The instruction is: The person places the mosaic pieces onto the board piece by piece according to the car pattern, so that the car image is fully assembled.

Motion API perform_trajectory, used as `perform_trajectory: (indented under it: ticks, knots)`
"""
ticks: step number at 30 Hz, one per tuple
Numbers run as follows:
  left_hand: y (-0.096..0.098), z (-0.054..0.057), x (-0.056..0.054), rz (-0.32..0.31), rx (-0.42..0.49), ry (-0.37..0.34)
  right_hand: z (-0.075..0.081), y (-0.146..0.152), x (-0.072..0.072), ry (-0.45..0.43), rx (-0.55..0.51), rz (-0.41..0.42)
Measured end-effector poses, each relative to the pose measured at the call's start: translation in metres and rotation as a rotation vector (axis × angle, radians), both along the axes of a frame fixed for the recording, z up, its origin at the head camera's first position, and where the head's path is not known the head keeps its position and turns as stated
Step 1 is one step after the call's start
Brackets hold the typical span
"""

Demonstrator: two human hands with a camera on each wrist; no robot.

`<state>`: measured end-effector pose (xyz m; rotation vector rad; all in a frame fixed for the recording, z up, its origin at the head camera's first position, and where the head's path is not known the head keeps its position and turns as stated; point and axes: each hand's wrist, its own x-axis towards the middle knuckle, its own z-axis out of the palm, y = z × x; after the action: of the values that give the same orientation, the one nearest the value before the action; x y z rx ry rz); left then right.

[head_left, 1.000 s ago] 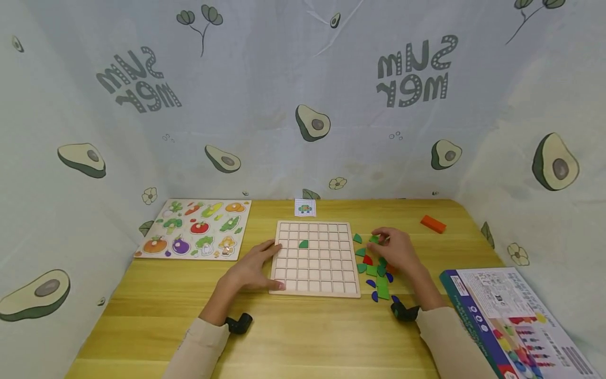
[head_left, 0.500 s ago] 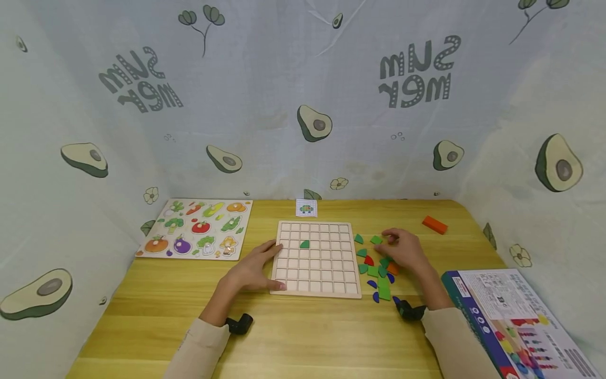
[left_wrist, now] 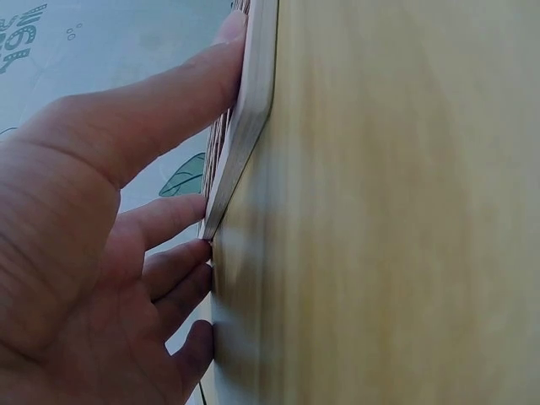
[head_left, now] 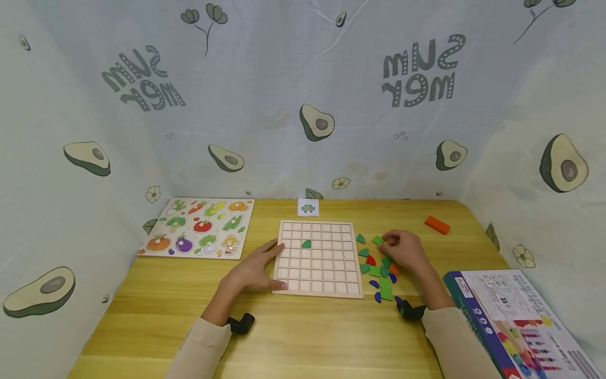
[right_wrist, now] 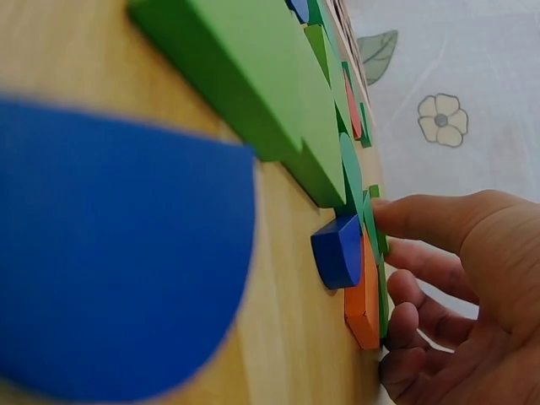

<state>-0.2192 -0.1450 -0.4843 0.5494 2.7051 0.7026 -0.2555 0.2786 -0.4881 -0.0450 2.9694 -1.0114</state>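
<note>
My left hand (head_left: 253, 269) rests on the left side of a wooden grid board (head_left: 328, 262). Its thumb lies along the board's near edge, and the other fingers are spread against its side in the left wrist view. One dark green quarter-circle piece (head_left: 306, 243) sits in a cell of the grid. My right hand (head_left: 406, 250) is low over the loose pieces, with thumb and index finger beside a light green square (head_left: 377, 240). Its fingers are loosely bent with nothing visible between them. Below them lie an orange piece (right_wrist: 363, 299) and a blue half-circle (right_wrist: 339, 251).
Several green, red and blue pieces, including a red quarter-circle (head_left: 371, 260), lie right of the board. A pattern card (head_left: 308, 207) is behind it. A vegetable puzzle (head_left: 196, 229) lies left, an orange-red block (head_left: 437, 225) back right, a printed box (head_left: 525, 321) front right.
My right hand has drawn slightly to the right, off the light green square, which now shows uncovered. My left hand stays on the board. The whole view has shifted a little.
</note>
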Motion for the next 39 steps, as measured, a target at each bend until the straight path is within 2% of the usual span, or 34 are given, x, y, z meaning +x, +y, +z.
perform_trajectory:
  ticks: [12,17,21,34,39]
  knots:
    - [0.000,0.000,0.000,-0.001,0.000,-0.019,0.001,-0.003,0.002,0.000,-0.027,0.006]
    - [0.000,-0.001,0.000,0.008,0.000,-0.019,0.005,-0.009,0.003,0.029,-0.044,0.020]
    - [0.000,-0.001,0.000,0.010,0.001,-0.019,0.009,-0.016,0.005,0.058,-0.045,0.043]
    - [-0.001,-0.003,-0.001,0.007,0.014,-0.015,0.010,-0.041,0.004,0.058,-0.126,0.117]
    - [-0.001,-0.003,-0.001,0.011,0.016,-0.013,0.011,-0.056,0.002,0.066,-0.122,0.136]
